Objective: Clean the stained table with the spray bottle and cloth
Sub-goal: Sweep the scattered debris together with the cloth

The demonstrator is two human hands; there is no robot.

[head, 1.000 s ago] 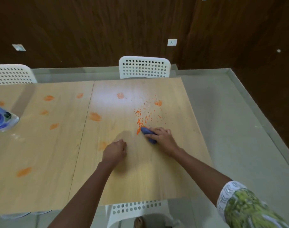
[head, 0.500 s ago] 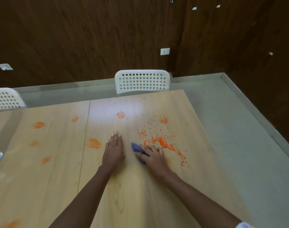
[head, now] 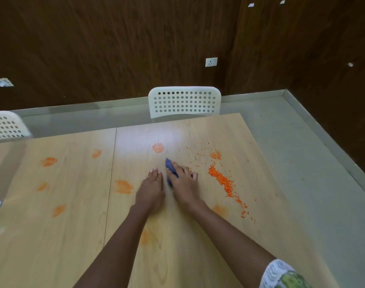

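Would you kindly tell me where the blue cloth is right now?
The blue cloth lies on the table under the right hand, just beside the left hand, left of the orange crumbs.

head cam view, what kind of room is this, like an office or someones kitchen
Probably a meeting or training room, not a kitchen: a long wood-laminate table made of joined sections, matching white perforated chairs along its far side, dark wood-panelled walls with sockets, and a bare grey floor.
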